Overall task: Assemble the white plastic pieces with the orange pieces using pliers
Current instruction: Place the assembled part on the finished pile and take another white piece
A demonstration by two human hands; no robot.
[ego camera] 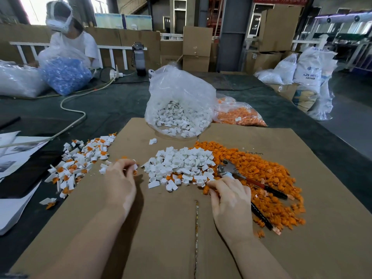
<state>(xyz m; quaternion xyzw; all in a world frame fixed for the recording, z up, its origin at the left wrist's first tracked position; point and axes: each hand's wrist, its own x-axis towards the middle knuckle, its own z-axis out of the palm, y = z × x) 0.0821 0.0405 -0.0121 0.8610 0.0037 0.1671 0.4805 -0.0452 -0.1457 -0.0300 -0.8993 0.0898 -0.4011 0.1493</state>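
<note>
Where fingers curl, left hand (120, 178) hides its piece

Dark-covered table (112, 105) carries a flattened cardboard sheet (161, 228), papers (14, 150) at left edge, a cable (74, 111), a bottle (138, 59), and clear bags (181, 103). Loose white pieces (181, 160) and orange pieces (271, 178) lie on the cardboard.

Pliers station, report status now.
Left hand pinches a white piece. Right hand picks at orange pieces. Pliers lie unheld.
</note>
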